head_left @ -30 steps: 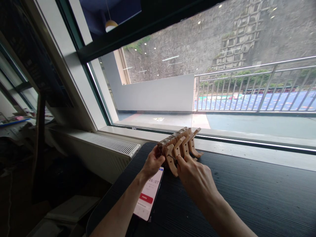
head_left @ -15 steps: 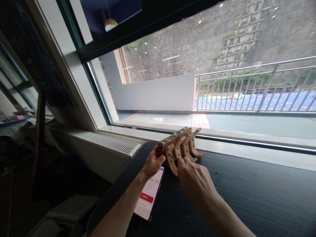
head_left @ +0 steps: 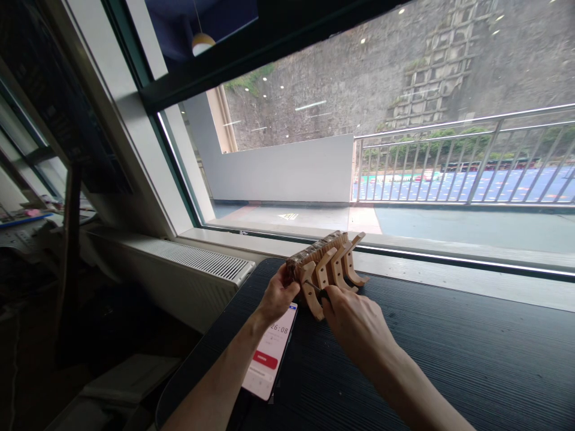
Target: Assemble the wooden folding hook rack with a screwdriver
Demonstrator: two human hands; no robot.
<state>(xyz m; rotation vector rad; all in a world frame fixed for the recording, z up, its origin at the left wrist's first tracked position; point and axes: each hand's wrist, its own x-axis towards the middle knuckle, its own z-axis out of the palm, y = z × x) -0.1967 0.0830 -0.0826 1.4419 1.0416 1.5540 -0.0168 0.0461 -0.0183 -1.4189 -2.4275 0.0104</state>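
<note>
A wooden rack with several curved hooks (head_left: 330, 263) stands on the dark ridged table (head_left: 449, 359) near the window. My left hand (head_left: 277, 296) grips the rack's near end, thumb and fingers closed on it. My right hand (head_left: 354, 320) is closed in a pinch on a thin dark tool (head_left: 317, 288) whose tip sits between the nearest hooks. A phone (head_left: 269, 353) with a running timer on its screen lies flat under my left wrist.
A white radiator (head_left: 193, 260) runs along the wall left of the table. The window sill (head_left: 449, 263) lies right behind the rack. A cluttered desk (head_left: 27, 227) stands at the far left. Outside are a terrace and railing.
My right hand's fingers have curled tighter into a pinch at the hooks. The phone timer has gone from 26:07 to 26:08. The rack and left hand have not moved.
</note>
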